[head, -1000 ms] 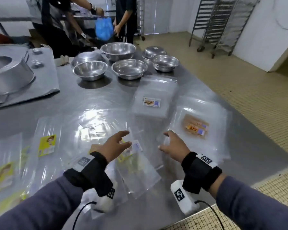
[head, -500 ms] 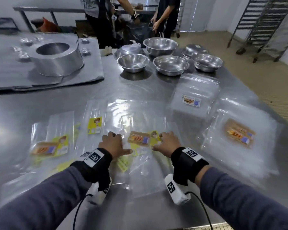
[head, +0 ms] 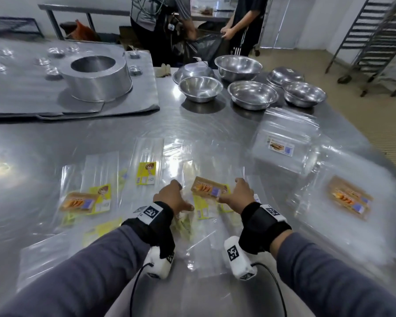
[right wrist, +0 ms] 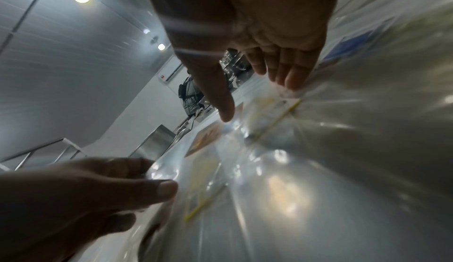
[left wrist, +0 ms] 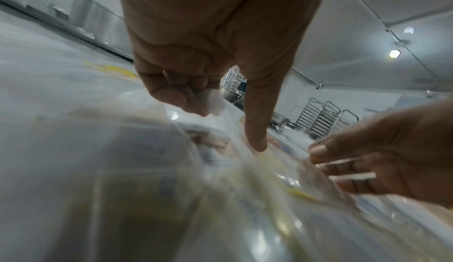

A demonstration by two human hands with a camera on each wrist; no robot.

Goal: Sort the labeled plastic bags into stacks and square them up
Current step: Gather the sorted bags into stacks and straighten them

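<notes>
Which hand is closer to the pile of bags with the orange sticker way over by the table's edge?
Right. The right hand sits nearer that orange-label stack, with bare bag plastic between them. The left hand is farther, on the right hand's other side.

Grey sleeves; black wrist straps, white tagged cameras, black cables.

We see a steel worktop carrying scattered labeled plastic bags, two bag stacks at right, steel bowls at the far edge, and a grey mat at left.
</notes>
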